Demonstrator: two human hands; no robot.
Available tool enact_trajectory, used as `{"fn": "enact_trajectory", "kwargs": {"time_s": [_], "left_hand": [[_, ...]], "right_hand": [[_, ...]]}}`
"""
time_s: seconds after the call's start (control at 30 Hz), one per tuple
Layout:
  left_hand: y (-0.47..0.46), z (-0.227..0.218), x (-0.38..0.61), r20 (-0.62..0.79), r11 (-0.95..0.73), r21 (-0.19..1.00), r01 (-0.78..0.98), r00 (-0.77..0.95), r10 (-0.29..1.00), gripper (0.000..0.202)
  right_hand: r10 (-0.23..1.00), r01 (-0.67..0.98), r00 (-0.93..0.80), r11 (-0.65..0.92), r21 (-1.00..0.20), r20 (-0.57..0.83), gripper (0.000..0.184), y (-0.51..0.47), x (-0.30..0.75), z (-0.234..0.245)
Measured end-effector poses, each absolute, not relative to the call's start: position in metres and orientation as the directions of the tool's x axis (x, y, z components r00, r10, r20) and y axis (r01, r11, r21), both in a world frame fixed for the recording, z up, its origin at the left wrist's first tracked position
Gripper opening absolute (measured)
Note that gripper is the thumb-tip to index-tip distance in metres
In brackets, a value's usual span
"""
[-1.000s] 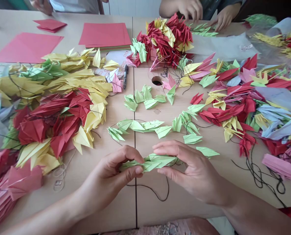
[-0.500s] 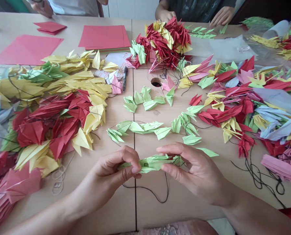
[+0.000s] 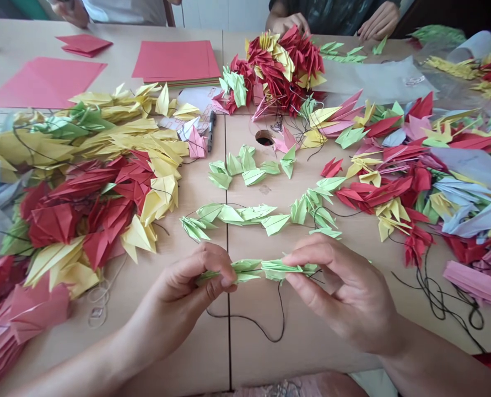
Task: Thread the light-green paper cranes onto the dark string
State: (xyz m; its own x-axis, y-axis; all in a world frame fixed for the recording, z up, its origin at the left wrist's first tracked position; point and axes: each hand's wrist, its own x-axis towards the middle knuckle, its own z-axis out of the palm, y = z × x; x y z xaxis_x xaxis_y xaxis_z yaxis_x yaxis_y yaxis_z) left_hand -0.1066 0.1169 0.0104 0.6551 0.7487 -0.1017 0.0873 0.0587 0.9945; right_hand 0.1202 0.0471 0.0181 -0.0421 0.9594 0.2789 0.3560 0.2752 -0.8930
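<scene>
Between my hands, level above the table, are green folded paper cranes strung on black thread. My left hand is closed, thumb and forefinger pinching the left end. Thumb and fingertips of my right hand pinch a flattened crane at the right end, with a narrow gap between it and the others. A loop of black thread hangs below onto the table. Just beyond lies a row of green folded cranes on thread, and behind it a loose group of green cranes.
Heaps of red and yellow strung cranes lie at left, mixed-colour ones at right. Red paper sheets, a pen and a table hole are farther back. Two people sit opposite; one person's hands show.
My right hand has shifted slightly right, and the crane in its fingers now sits apart from the others. My left hand keeps its pinch nearly in place.
</scene>
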Motion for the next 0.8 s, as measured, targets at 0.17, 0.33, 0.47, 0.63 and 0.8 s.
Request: {"fn": "enact_trajectory", "kwargs": {"time_s": [0.17, 0.33, 0.47, 0.63, 0.8], "left_hand": [[0.1167, 0.01, -0.1055, -0.076, 0.001, 0.993, 0.114, 0.648, 0.758, 0.019], [0.1174, 0.0112, -0.1045, -0.056, -0.021, 0.994, 0.107, 0.661, 0.748, 0.018], [0.1177, 0.0118, -0.1053, -0.058, -0.002, 0.996, 0.087, 0.679, 0.732, 0.017], [0.1184, 0.0105, -0.1087, -0.149, 0.135, 0.988, 0.077, 0.707, 0.692, 0.015], [0.1175, 0.0077, -0.1128, -0.212, 0.278, 0.96, 0.043, 0.757, 0.618, 0.012]], "right_hand": [[0.948, 0.351, -0.075, 0.316, -0.882, 0.31, 0.027, 0.048, 0.119, 0.0197], [0.954, 0.301, -0.109, 0.299, -0.906, 0.278, 0.025, 0.0487, 0.1168, 0.0172], [0.98, 0.223, -0.074, 0.199, -0.954, 0.187, 0.022, 0.0486, 0.1192, 0.0168], [0.998, 0.076, -0.05, 0.047, -0.996, 0.043, 0.02, 0.0501, 0.1227, 0.0206], [0.995, -0.073, -0.059, -0.087, -0.993, -0.083, 0.014, 0.0537, 0.1236, 0.0228]]}}
